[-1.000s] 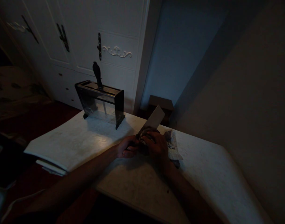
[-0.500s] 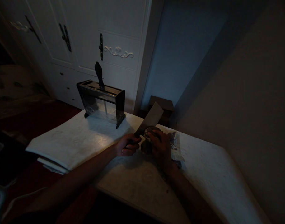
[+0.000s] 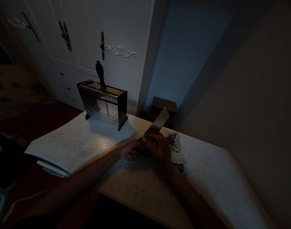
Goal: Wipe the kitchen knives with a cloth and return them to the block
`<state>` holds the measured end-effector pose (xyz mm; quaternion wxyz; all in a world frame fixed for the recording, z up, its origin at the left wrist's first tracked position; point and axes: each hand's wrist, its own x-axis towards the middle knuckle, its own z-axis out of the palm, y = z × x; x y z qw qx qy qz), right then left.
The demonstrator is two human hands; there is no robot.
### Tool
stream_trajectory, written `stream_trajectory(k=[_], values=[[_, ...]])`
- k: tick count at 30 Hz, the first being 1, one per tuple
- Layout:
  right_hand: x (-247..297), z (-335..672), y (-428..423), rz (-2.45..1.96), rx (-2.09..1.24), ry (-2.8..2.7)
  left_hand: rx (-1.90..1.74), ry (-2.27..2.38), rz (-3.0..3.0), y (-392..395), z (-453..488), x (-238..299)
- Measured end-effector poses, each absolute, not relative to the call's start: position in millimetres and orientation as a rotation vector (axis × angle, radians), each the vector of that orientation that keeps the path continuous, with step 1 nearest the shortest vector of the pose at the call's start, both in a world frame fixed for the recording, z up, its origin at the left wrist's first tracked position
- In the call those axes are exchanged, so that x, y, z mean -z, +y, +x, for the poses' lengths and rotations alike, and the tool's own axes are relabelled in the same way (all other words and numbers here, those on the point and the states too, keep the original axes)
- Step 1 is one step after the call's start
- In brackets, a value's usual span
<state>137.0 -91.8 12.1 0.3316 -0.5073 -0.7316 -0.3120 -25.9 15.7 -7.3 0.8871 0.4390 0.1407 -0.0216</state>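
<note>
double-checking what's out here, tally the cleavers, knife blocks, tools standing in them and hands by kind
Cleaver: 1
Knife block: 1
Black-handled tool standing in the block: 1
Bare hands: 2, left hand and right hand
Total: 5

Knife blade (image 3: 160,120) silver-grey; sheet (image 3: 179,156) pale grey, dark-marked; holder frame (image 3: 122,108) black; tabletop (image 3: 202,165) mottled off-white.
</note>
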Motion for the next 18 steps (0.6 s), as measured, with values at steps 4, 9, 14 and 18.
stream_trajectory(k=[4, 9, 14, 18], values=[[-14, 142, -93, -1.33, 0.787, -1.923, -0.07, 0.344, 0.957, 10, -27, -1], [-12, 152, -91, -1.373, 0.755, -1.925, -0.053, 0.289, 0.869, 12, -29, -6], [-7, 166, -88, -1.467, 0.65, -1.858, 0.04, 0.145, 0.757, 18, -33, -5], [-2, 178, -86, -1.544, 0.383, -1.665, 0.019, 0.08, 0.61, 20, -36, -6]])
